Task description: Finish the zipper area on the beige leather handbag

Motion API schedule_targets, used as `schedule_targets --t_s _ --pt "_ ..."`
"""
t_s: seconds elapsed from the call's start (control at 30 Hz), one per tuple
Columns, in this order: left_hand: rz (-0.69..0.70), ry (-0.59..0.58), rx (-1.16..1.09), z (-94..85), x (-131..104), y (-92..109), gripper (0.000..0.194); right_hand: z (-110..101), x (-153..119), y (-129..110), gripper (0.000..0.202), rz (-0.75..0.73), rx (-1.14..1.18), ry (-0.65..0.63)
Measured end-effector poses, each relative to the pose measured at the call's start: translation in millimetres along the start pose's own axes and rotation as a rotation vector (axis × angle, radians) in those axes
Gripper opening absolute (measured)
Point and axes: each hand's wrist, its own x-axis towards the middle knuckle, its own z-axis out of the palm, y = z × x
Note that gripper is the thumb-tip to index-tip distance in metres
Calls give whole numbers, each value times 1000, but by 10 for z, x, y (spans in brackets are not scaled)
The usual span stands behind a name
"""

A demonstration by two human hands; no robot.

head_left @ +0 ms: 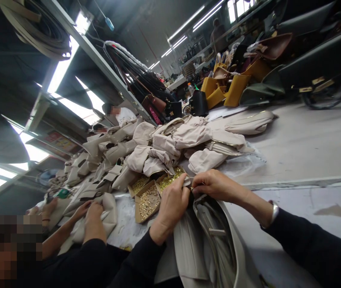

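Observation:
An unfinished beige handbag hangs below my hands, its top open with a zip and an inner pocket in view. My left hand is closed, thumb and fingers pinching the upper corner of the bag. Close beside it, my right hand pinches the same corner, fingertips pressed together. Whatever small part lies between the fingertips is too small to make out. Just left of my left hand stand small cardboard trays with gold metal studs and other small gold fittings.
A pile of beige bag pieces covers the bench behind the trays. At left, a co-worker's hands hold another beige piece. Yellow bags and dark bags stand at the back right. A metal post slants across the upper left.

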Motion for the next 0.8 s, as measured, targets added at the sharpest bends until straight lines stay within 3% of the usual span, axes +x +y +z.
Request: schedule_targets --t_s 0.17,0.33,0.63,0.8 --pt "-4 -139 -257 -105 103 -92 47 89 -24 -4 17 -148 -188 47" --pt "30 -220 -400 -137 223 -168 43 244 -57 -33 13 -177 -337 190" --pt "52 -87 -349 -86 132 -162 45 523 -101 95 10 -268 -269 508" --pt "73 -21 -304 -75 134 -158 42 594 -151 98 13 -230 -247 510"
